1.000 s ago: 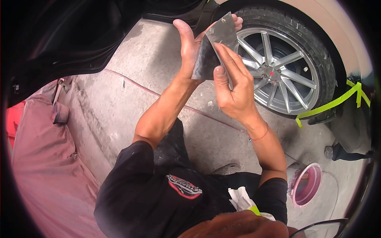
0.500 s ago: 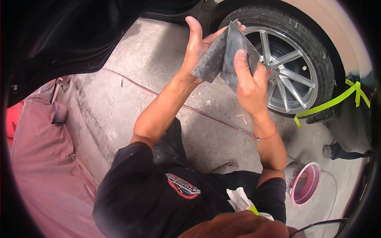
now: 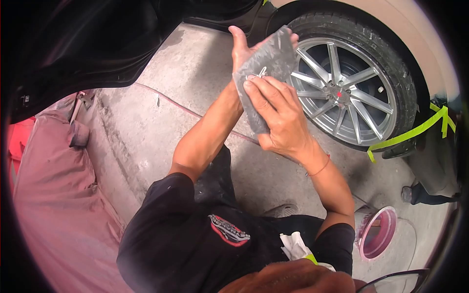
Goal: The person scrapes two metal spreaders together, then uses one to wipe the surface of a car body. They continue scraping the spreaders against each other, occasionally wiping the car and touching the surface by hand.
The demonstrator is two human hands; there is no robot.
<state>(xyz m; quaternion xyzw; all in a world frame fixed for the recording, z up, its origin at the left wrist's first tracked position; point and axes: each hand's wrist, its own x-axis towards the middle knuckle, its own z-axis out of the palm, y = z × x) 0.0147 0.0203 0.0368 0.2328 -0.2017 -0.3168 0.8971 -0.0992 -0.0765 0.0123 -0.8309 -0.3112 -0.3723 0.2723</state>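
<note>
A grey, dusty sheet that looks like sandpaper [image 3: 261, 108] is held up in front of the wheel. My left hand [image 3: 241, 50] is behind it, flat against its back, with the thumb stretched out and the fingertips showing past the far edge. Pressed on the front of the sheet are the bent fingers of my right hand [image 3: 283, 115], with the thumb near the lower edge. By the right fingertips is a small whitish mark or scrap that I cannot make out.
The silver wheel [image 3: 354, 97] of a car is close on the right, with yellow-green tape [image 3: 408, 132] hanging beside it. A dark open door [image 3: 88, 53] is at upper left. A pink-stained bucket [image 3: 378, 232], a hose [image 3: 181, 105] and a reddish cover [image 3: 58, 180] lie around my body.
The sheet's two angled halves now show as one flat face. My right hand has turned and moved left, from gripping the right half to pressing its fingers on the front.
</note>
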